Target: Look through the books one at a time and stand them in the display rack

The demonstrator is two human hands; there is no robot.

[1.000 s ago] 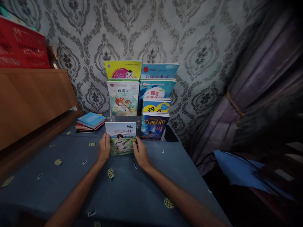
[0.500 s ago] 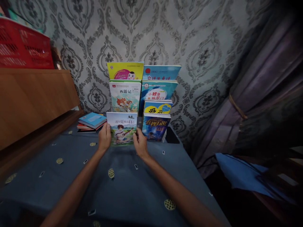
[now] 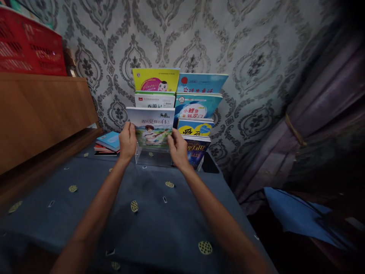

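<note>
We hold a thin book (image 3: 151, 127) with a guitar player on its cover, upright and facing us, raised clear of the table (image 3: 148, 213). Our left hand (image 3: 127, 140) grips its left edge and our right hand (image 3: 178, 148) its right edge, the fingers (image 3: 131, 131) of each clamped on the book with thumbs on the cover. The book sits in front of the left column of a clear tiered stand (image 3: 142, 154), hiding most of the white book (image 3: 154, 100) behind it, whose top strip shows just above. Higher in that column stands a yellow book (image 3: 155, 80). In the right column, from the back, stand a blue book (image 3: 202, 83), a teal book (image 3: 196, 108), a yellow-and-blue book (image 3: 195, 127) and a dark starry book (image 3: 196, 150), the last partly behind our right hand. The stand rests at the far end of the table, against the patterned wallpaper (image 3: 199, 38). The table wears a blue cloth dotted with small yellow rounds. To the left of the stand lies a flat stack of books (image 3: 107, 142), a light blue one on top. A wooden cabinet (image 3: 37, 114) runs along the left, with a red crate (image 3: 28, 45) on it. A purple curtain (image 3: 313, 114) hangs at the right
</note>
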